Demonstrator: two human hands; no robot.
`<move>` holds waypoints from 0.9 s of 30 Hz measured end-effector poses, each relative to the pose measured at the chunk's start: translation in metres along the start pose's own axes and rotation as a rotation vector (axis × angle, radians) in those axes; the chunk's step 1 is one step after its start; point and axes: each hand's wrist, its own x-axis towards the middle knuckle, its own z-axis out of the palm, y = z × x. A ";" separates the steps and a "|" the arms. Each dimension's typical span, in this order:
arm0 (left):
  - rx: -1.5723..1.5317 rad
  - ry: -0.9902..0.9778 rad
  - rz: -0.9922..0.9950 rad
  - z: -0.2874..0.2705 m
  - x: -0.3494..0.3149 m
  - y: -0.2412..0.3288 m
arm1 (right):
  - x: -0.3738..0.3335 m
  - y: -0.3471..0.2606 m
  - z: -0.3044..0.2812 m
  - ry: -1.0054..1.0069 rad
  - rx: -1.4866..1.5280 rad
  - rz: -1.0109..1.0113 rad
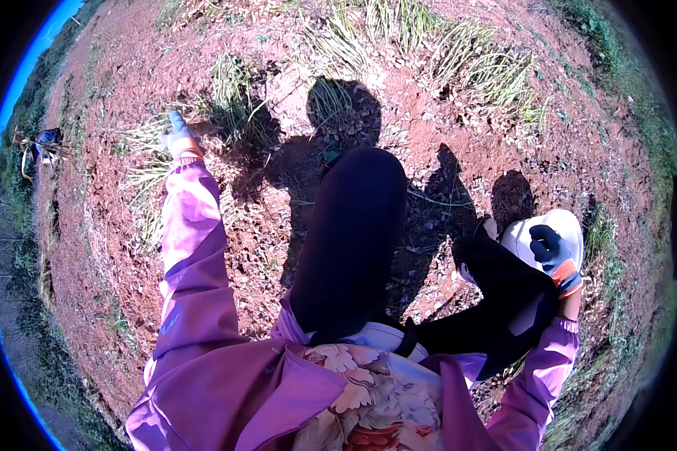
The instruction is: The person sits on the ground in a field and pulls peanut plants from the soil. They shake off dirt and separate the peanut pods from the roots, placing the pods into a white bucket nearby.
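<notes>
My left hand, in a blue-grey glove with an orange cuff, reaches out at the left among pulled green plants. One finger points forward and the others are partly hidden; I see nothing held in it. On the right, my right hand, gloved in dark blue with an orange cuff, is over a white bucket. Its fingers are curled in. Whether they grip the bucket or something small cannot be made out. The inside of the bucket is mostly hidden.
Heaps of long-stemmed plants lie in an arc ahead on reddish soil. Another clump is beside my left hand. My dark-trousered knees fill the middle. A dark bundle stands far left; green growth borders the right.
</notes>
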 end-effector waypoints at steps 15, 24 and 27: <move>0.217 -0.711 0.400 0.178 -0.118 -0.220 | 0.009 -0.001 -0.001 -0.019 0.016 0.250; 0.678 -0.664 0.131 0.277 -0.141 -0.265 | 0.000 0.008 -0.010 -0.034 0.127 0.539; 1.071 -0.554 0.298 0.292 -0.180 -0.262 | -0.002 0.021 -0.010 -0.057 0.142 0.603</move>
